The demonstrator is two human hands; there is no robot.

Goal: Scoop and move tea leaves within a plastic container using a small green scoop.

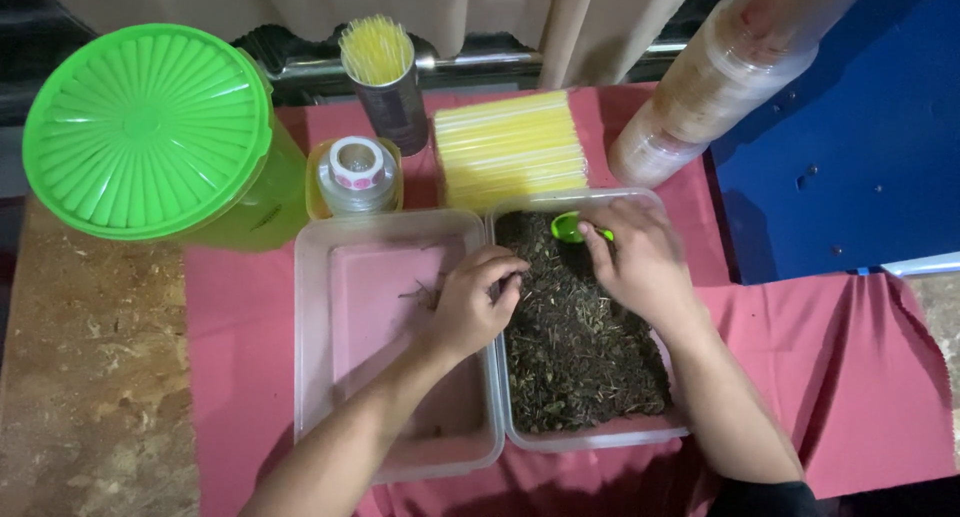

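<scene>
Right hand [645,262]: fingers closed around a small green scoop [572,227], held over the far end of the right tray.
Left hand [475,302]: fingertips pinched together at the wall shared by both trays; whether they hold any leaves cannot be told.
Right tray [600,437]: clear plastic, filled with dark dried leaves [580,357].
Left tray [350,317]: clear plastic, just beside the right tray, with a few stray leaf bits.
Far side: green-lidded container [145,127], yellow straws [510,147], tape roll [355,167], stacked cups [720,77].
Surface: red cloth [850,377].
</scene>
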